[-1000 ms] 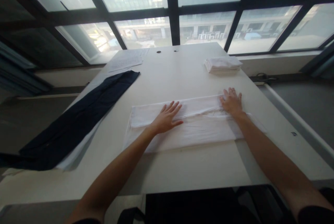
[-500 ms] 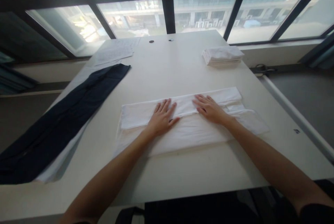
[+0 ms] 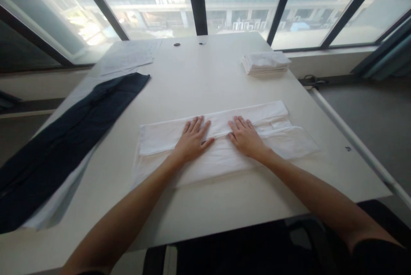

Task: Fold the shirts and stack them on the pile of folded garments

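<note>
My right hand [image 3: 247, 138] was pressing near the right end of the fold a second ago, and now it is resting in the middle, near my left hand [image 3: 190, 142]. Both hands are lying flat and wide, fingers a bit apart, and they are not gripping anything. They are touching the long, flat, white cloth [image 3: 221, 166], which is lying near the middle of the near edge of the white, smooth-topped table [image 3: 205, 87]. Its far side is making a folded strip, and a wrinkled bit is showing at the right. I think I am smoothing the fold, and that right part is still needing care. I am not seeing any box or bowl. A neat stack of folded white cloths [image 3: 266, 62] is sitting toward the far right corner. A long, dark blue cloth [image 3: 80, 131] is lying along the left edge.
</note>
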Demonstrator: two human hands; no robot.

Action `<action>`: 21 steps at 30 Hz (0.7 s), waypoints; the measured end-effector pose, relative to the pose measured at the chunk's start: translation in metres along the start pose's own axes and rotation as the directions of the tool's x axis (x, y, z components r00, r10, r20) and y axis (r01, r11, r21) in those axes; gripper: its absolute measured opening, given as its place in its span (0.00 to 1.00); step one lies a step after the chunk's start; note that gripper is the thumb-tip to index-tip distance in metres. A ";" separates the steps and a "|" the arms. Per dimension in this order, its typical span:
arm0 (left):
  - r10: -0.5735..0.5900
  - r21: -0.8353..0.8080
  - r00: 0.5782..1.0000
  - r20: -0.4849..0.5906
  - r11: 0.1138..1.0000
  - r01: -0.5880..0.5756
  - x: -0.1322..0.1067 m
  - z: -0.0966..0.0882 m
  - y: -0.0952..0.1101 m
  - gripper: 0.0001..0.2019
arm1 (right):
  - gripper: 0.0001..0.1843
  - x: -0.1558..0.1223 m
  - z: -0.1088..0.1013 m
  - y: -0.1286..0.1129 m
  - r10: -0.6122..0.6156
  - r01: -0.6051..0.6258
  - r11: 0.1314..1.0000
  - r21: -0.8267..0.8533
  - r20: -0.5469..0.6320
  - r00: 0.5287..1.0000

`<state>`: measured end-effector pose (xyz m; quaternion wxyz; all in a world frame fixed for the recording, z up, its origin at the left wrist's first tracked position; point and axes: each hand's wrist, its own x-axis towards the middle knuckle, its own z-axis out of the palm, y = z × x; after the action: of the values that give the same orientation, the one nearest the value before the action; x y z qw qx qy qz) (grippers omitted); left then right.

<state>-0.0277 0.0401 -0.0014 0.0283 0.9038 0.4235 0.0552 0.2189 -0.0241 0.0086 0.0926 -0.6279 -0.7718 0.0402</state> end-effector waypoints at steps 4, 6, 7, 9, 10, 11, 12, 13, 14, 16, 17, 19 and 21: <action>0.006 0.012 0.999 -0.037 1.000 -0.005 0.002 0.003 -0.002 0.36 | 0.31 0.003 0.000 -0.010 0.063 -0.062 0.997 0.041 -0.041 0.997; 0.016 0.013 0.999 -0.051 1.000 -0.016 0.003 0.004 -0.003 0.36 | 0.31 0.005 -0.001 -0.009 0.084 -0.079 0.994 0.075 -0.061 0.995; 0.020 0.014 0.998 -0.056 1.000 -0.019 0.003 0.004 -0.003 0.35 | 0.29 0.005 -0.001 -0.008 0.096 -0.090 0.992 0.089 -0.069 0.993; 0.021 0.014 0.998 -0.062 1.000 -0.021 0.004 0.005 -0.004 0.35 | 0.25 0.007 -0.001 -0.006 0.118 -0.109 0.988 0.111 -0.080 0.990; 0.021 0.013 0.998 -0.064 1.000 -0.020 0.005 0.005 -0.004 0.35 | 0.24 0.007 -0.001 -0.006 0.123 -0.113 0.987 0.117 -0.084 0.989; 0.021 0.012 0.998 -0.066 1.000 -0.020 0.005 0.005 -0.004 0.34 | 0.23 0.008 0.000 -0.006 0.123 -0.113 0.986 0.119 -0.088 0.988; 0.024 0.011 0.997 -0.070 1.000 -0.023 0.005 0.005 -0.005 0.34 | 0.23 0.008 0.001 -0.005 0.122 -0.111 0.987 0.118 -0.090 0.988; 0.027 0.010 0.997 -0.073 1.000 -0.027 0.006 0.004 -0.005 0.34 | 0.23 0.008 0.002 -0.005 0.119 -0.108 0.987 0.116 -0.091 0.989; 0.031 0.011 0.997 -0.076 0.999 -0.030 0.006 0.004 -0.005 0.34 | 0.24 0.007 0.003 -0.006 0.118 -0.108 0.988 0.115 -0.091 0.989; 0.032 0.014 0.997 -0.076 0.999 -0.031 0.006 0.004 -0.005 0.34 | 0.26 0.005 0.006 -0.007 0.122 -0.112 0.987 0.114 -0.088 0.989; 0.033 0.015 0.997 -0.074 0.999 -0.032 0.006 0.003 -0.005 0.34 | 0.26 0.003 0.007 -0.007 0.125 -0.115 0.987 0.112 -0.087 0.988; 0.033 0.016 0.997 -0.074 0.999 -0.032 0.006 0.004 -0.005 0.34 | 0.28 0.000 0.008 -0.010 0.131 -0.121 0.987 0.102 -0.093 0.987; 0.036 0.018 0.996 -0.085 0.999 -0.034 0.006 0.005 -0.006 0.35 | 0.29 -0.002 0.009 -0.012 0.137 -0.129 0.988 0.084 -0.103 0.985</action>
<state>-0.0279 0.0488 -0.0066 0.0017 0.9081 0.4089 0.0906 0.2057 -0.0283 0.0018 0.1555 -0.6753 -0.7197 0.0419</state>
